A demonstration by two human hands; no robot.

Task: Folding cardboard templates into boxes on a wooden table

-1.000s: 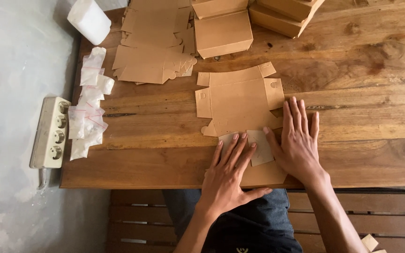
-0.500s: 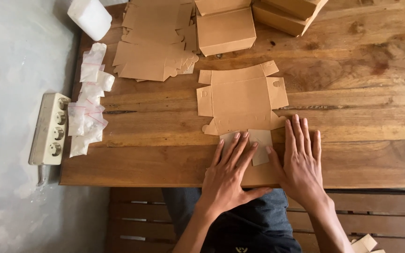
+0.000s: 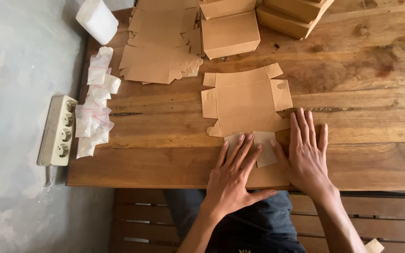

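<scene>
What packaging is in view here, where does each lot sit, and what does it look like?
Flat box blank: table centre, brown card with side flaps, left hand and right hand pressing its near end.
Stack of flat blanks: far left, brown.
Folded boxes: far edge, brown, rectangular.
Small clear bags: left edge, strewn.

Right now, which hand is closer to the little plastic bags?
The left hand. It lies flat on the cardboard sheet, on the side toward the plastic bags at the table's left edge. The right hand lies farther from them.
</scene>
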